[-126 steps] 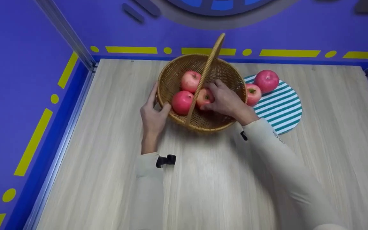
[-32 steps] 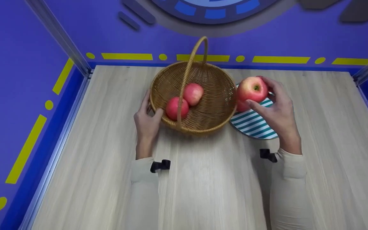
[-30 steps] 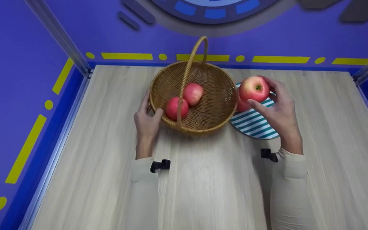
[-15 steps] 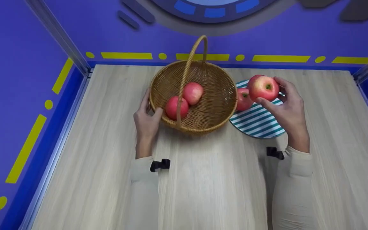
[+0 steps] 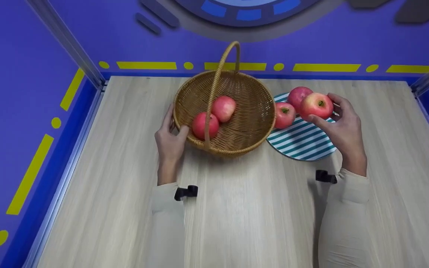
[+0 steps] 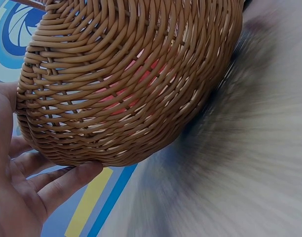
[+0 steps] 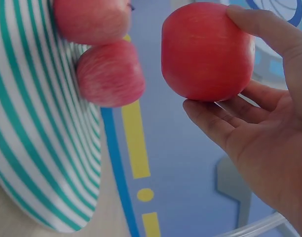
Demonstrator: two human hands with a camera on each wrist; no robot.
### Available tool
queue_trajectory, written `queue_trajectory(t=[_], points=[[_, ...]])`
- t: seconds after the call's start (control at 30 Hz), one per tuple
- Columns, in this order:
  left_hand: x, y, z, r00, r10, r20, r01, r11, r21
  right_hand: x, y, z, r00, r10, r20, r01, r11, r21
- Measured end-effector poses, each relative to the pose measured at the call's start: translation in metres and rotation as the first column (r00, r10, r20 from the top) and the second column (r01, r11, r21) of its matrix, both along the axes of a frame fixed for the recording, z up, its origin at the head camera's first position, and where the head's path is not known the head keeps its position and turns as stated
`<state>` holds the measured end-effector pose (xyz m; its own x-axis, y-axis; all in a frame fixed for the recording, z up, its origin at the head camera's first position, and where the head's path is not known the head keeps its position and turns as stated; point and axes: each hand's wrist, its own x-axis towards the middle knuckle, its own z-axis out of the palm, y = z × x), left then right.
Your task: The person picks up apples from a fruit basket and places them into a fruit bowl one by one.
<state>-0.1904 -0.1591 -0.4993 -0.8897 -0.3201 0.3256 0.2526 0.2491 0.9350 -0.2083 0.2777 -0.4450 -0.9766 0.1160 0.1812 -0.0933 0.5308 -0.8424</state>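
Observation:
A wicker basket (image 5: pixel 251 115) with an arched handle stands at the table's back, holding two red apples, a rear one (image 5: pixel 224 108) and a front one (image 5: pixel 205 125). My left hand (image 5: pixel 170 143) grips its left side, thumb at the rim and fingers against the outer weave (image 6: pixel 116 94). To the right, my right hand (image 5: pixel 343 128) holds a third apple (image 5: pixel 315 105) between thumb and fingers. This apple is above a round green-and-white striped mat (image 5: pixel 300 143); the right wrist view shows a gap under it. Two more apples, one pink (image 5: pixel 298 96) and one red (image 5: pixel 285 115), sit on the mat.
Blue panels (image 5: pixel 143 41) with yellow marks close off the back and sides of the light wooden table (image 5: pixel 237 216). The basket's right rim is close to the left apple on the mat. A metal rail (image 5: pixel 69 167) runs along the left edge.
My right hand has taken an apple out of the basket and carried it right, over the striped mat. The basket handle stands more upright than in the oldest frame. My left hand stays on the basket.

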Motion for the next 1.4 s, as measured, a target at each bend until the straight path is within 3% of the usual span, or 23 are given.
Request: queue_trajectory(t=[0.47, 0.83, 1.4], points=[[0.001, 0.001, 0.001, 1.000, -0.010, 0.000, 0.010, 0.999, 0.041, -0.006, 0.013, -0.017, 0.990, 0.015, 0.143, -0.019, 1.000, 0.022], [0.017, 0.009, 0.034, 1.000, -0.015, 0.021, 0.014, 0.998, 0.053, -0.010, 0.014, -0.025, 0.977, 0.043, 0.211, -0.047, 0.999, 0.013], [0.019, 0.012, 0.037, 1.000, -0.001, -0.015, 0.002, 0.999, 0.047, -0.012, 0.015, -0.035, 0.959, 0.042, 0.280, -0.044, 0.999, 0.003]])
